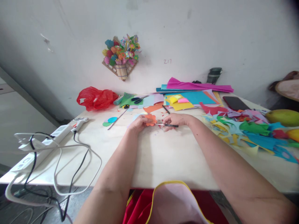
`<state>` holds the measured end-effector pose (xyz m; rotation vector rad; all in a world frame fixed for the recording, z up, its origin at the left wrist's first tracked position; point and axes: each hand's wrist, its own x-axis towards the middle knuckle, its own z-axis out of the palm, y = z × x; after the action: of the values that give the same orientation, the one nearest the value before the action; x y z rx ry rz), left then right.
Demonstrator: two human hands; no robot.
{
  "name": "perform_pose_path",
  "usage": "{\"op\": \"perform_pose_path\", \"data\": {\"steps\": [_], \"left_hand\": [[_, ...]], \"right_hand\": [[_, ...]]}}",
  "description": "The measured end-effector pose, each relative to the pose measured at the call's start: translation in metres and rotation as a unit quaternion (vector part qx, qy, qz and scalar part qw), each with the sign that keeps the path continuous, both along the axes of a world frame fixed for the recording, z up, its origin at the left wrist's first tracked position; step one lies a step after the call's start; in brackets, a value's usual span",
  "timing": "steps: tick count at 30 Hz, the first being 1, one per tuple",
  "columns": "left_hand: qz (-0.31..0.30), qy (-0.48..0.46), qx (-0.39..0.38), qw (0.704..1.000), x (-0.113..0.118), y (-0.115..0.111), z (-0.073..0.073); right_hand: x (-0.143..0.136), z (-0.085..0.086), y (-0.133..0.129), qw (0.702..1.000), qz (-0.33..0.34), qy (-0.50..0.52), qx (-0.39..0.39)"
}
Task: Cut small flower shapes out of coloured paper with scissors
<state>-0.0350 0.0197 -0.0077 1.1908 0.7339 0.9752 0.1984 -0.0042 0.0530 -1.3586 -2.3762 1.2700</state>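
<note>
In the middle of the table, my left hand (139, 122) pinches an orange paper flower (151, 120) with a scalloped edge. My right hand (174, 119) is closed on a slim tool with a dark handle and a thin metal end, which looks like a pair of scissors (171, 125). Its metal end points left and reaches the flower's lower right edge. Whether it touches the paper I cannot tell. Small paper scraps (161, 123) lie between and under my hands. Just beyond my right hand lies a black pen-like stick (166, 109).
Coloured paper sheets (198, 98), black-handled scissors (139, 99) and a red plastic bag (95, 98) lie along the back. Blue and green paper circles (112, 119) sit to the left. Colourful offcuts (233, 127) and a dark phone (235, 103) are right. A power strip (42, 149) with cables stands left.
</note>
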Motion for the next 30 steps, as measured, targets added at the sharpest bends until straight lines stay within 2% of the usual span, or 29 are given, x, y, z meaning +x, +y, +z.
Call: {"op": "perform_pose_path", "data": {"steps": [30], "left_hand": [[0.011,-0.009,0.004,1.000,-0.0013,0.0026,-0.0020]], "right_hand": [[0.0002,-0.0030,0.0028,0.999,-0.004,0.028,0.018]]}}
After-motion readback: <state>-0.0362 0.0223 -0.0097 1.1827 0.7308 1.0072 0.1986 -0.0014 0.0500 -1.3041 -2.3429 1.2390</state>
